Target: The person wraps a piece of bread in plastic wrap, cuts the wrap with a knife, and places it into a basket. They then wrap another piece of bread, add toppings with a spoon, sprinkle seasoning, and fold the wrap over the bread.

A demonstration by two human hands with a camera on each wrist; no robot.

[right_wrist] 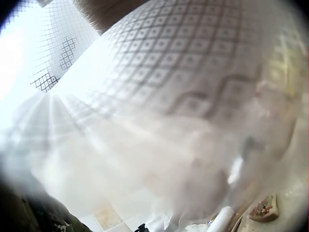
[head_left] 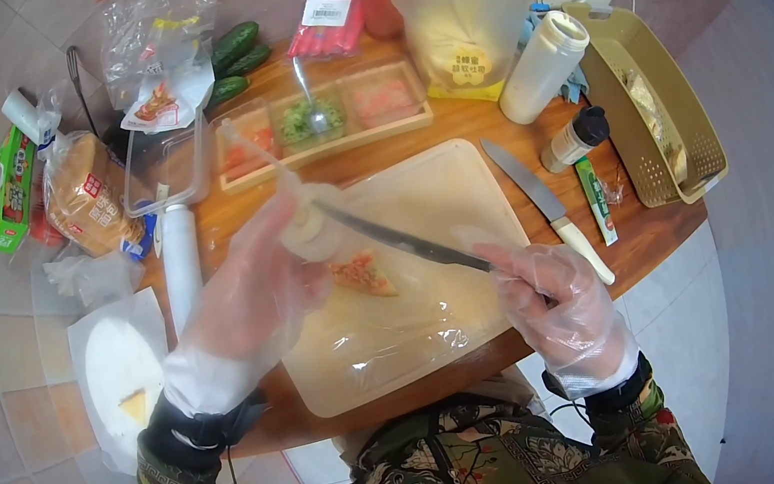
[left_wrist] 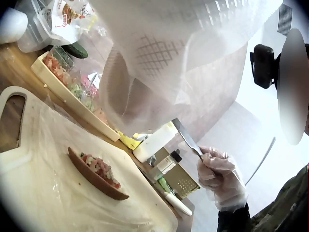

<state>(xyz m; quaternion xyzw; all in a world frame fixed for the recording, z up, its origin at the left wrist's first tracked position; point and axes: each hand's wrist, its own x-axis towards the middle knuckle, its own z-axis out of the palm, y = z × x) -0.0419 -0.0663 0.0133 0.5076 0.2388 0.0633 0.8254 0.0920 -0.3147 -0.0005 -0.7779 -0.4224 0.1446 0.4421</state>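
Note:
My gloved left hand (head_left: 248,289) grips a pale, translucent round thing (head_left: 309,229) above the board; blur hides exactly what it is. The gloved right hand (head_left: 563,300) holds a metal blade (head_left: 407,242) by its handle, the tip reaching the pale thing. In the left wrist view the right hand (left_wrist: 221,176) grips the same blade (left_wrist: 187,137). Below, a bread piece with chopped filling (head_left: 367,275) lies on the film-covered cutting board (head_left: 439,183); the left wrist view shows its brown crust (left_wrist: 94,181). Blurred glove plastic fills much of the right wrist view.
Behind the board stands a wooden tray (head_left: 294,167) of chopped ingredients. To its right are a white bottle (head_left: 537,71), a knife (head_left: 531,189), a seasoning jar (head_left: 573,139) and an olive basket (head_left: 694,132). Bagged bread (head_left: 87,198) and a white bottle (head_left: 181,264) stand left.

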